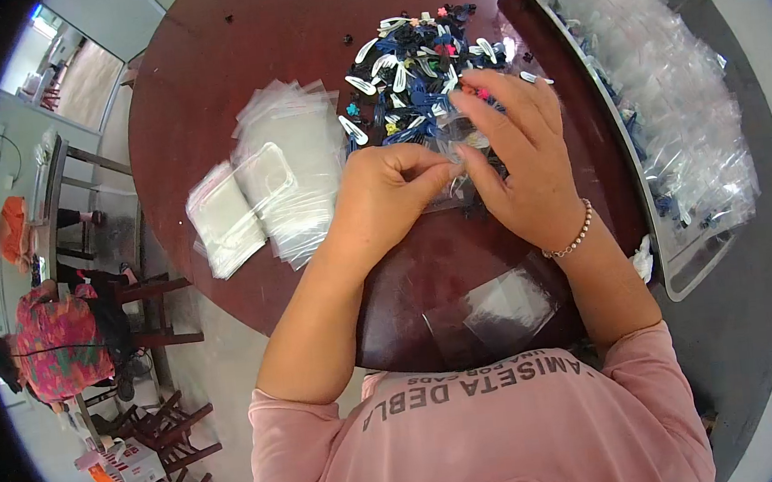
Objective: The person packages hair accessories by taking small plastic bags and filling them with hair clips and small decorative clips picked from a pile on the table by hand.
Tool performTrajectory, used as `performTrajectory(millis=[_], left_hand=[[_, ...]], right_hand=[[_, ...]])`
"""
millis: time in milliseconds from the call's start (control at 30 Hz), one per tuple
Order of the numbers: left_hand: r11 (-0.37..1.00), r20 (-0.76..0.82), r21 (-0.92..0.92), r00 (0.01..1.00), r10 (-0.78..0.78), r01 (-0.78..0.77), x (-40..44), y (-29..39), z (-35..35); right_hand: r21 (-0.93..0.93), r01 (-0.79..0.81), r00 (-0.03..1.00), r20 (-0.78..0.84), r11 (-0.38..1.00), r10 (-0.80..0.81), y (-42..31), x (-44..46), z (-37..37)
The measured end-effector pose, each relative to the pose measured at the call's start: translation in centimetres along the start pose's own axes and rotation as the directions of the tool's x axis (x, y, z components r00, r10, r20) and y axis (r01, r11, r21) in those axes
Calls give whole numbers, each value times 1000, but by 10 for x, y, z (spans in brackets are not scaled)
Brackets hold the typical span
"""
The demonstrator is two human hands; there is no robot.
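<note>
My left hand (390,189) pinches the edge of a small clear plastic bag (455,190) between thumb and forefinger. My right hand (527,158) is beside it with thumb and fingers apart; the thumb tip is close to the bag, and I cannot tell whether it touches. Just beyond both hands lies a pile of hair clips (403,77), white, navy and black, with a few small coloured pieces among them. My fingers partly hide the bag, so its contents are unclear.
Flat clear bags (291,176) lie fanned out on the round table (194,83), with a smaller stack (228,224) beside them. Loose clear film (509,308) lies near my chest. At right, a metal tray (687,282) holds many filled bags (660,94). People sit far left.
</note>
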State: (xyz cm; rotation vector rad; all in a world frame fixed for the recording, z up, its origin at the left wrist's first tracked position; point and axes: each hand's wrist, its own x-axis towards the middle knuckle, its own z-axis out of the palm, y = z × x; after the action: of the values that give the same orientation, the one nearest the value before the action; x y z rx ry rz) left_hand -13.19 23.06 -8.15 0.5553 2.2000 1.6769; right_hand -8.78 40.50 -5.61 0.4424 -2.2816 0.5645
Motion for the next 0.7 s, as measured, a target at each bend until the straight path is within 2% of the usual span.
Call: performTrajectory(millis=[33, 133, 200, 233, 300, 400, 433, 467, 500, 533, 567, 600, 633, 700], left_hand=[[1000, 10, -6, 1000, 6, -6, 0, 1, 0], [1000, 33, -6, 999, -3, 3, 0, 1, -1], [1000, 47, -1, 999, -19, 19, 0, 1, -2], [999, 68, -23, 997, -24, 26, 0, 1, -2], [998, 87, -45, 996, -29, 33, 1, 0, -3], [996, 84, -84, 996, -22, 29, 2, -3, -2], [996, 10, -68, 998, 60, -59, 2, -5, 1], [988, -63, -46, 988, 144, -147, 2, -6, 2], [983, -53, 76, 984, 169, -165, 2, 0, 1], [983, -53, 76, 984, 172, -167, 2, 3, 1], [888, -83, 325, 926, 368, -324, 1, 6, 3], [712, -60, 554, 832, 551, -431, 0, 8, 5], [669, -26, 622, 843, 538, -408, -3, 10, 6], [651, -41, 655, 842, 538, -384, -6, 11, 11]], right_hand=[[-3, 2, 1000, 0, 1000, -2, 0, -1, -1], [192, -167, 983, 110, 967, 148, 3, -3, -6], [309, -396, 909, 264, 864, 322, 6, -2, -14], [309, -397, 909, 266, 864, 322, 9, -2, -17], [331, -219, 937, 334, 918, 103, 16, 0, -20], [344, -176, 961, 264, 922, 85, 17, 1, -18], [343, -174, 961, 262, 923, 83, 17, 0, -16], [291, -206, 966, 211, 934, 148, 15, -2, -14], [240, -242, 966, 155, 940, 209, 13, -3, -13], [239, -241, 966, 153, 941, 208, 11, -3, -13], [169, -277, 954, 169, 946, 250, 9, -3, -14], [97, -312, 939, 181, 945, 292, 6, -2, -15], [95, -311, 940, 178, 946, 291, 2, -2, -15], [314, -548, 833, 291, 775, 471, -5, -2, -15]])
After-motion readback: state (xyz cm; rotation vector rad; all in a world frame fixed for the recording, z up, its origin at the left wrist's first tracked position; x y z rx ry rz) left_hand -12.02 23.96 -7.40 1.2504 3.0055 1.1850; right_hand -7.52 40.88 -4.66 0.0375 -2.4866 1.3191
